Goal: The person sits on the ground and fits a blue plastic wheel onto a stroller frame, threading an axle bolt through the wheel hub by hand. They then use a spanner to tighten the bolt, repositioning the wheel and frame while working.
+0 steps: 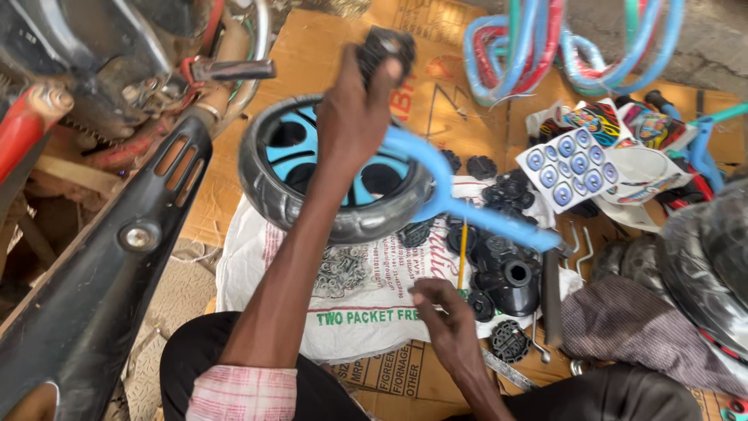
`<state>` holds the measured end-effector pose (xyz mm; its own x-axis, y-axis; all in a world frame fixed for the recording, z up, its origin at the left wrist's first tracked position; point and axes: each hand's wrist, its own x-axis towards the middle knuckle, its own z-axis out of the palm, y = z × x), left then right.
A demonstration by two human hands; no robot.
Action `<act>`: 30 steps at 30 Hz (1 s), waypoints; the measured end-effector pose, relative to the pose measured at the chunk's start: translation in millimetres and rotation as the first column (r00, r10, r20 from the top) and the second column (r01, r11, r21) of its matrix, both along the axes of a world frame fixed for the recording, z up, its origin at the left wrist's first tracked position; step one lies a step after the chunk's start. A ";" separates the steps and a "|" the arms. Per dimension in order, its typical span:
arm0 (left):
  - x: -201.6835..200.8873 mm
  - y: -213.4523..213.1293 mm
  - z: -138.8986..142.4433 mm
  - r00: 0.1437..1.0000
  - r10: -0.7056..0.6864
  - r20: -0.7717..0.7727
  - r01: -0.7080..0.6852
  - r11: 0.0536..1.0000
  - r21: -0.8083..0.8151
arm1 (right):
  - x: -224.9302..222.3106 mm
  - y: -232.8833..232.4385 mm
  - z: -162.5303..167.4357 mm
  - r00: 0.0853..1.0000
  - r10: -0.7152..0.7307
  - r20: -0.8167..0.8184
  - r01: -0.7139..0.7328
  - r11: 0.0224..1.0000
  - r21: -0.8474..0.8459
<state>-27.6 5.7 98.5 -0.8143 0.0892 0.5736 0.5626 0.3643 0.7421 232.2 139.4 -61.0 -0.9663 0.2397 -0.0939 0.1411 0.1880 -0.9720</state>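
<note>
Black and dusty, a motorcycle's exhaust [117,257] fills the left side, next to flattened cardboard [327,47] spread on the ground. On a white printed sack [257,265] lies a small wheel [327,175] with a grey tyre and blue spokes. Above it the left hand [354,117] has its grip clamped on the black handgrip [383,48] of a light blue handlebar [460,203]. The right hand [448,316], fingers pinched together, rests on the sack beside black plastic caps [502,273] and a heap of bolts [340,269].
</note>
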 end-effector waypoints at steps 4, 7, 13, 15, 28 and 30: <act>-15.0 22.6 10.7 0.970 -0.180 0.161 0.057 0.819 0.571 | -7.3 1.3 9.8 0.998 0.055 -0.024 -0.054 0.998 0.016; -27.9 25.4 -0.3 0.789 -0.254 0.559 -0.295 0.641 0.708 | -9.0 6.3 25.2 0.999 -0.036 -0.015 0.034 0.992 -0.120; -28.6 -1.6 -76.9 0.378 -0.554 0.741 -0.652 0.409 0.638 | -7.9 39.4 65.1 0.902 -0.377 -0.211 0.317 0.909 -0.269; -15.3 -12.6 -103.4 0.274 -0.596 0.755 -0.606 0.502 0.617 | -18.8 49.5 77.0 0.897 -0.356 -0.262 0.295 0.924 -0.245; 13.0 -71.0 -154.4 0.173 -0.566 0.806 -0.426 0.695 0.579 | -108.5 20.4 97.5 0.936 -0.159 -0.313 0.085 0.968 -0.236; 10.6 -70.9 -155.9 0.184 -0.565 0.804 -0.421 0.694 0.584 | -116.5 17.9 99.3 0.950 -0.168 -0.265 0.114 0.972 -0.206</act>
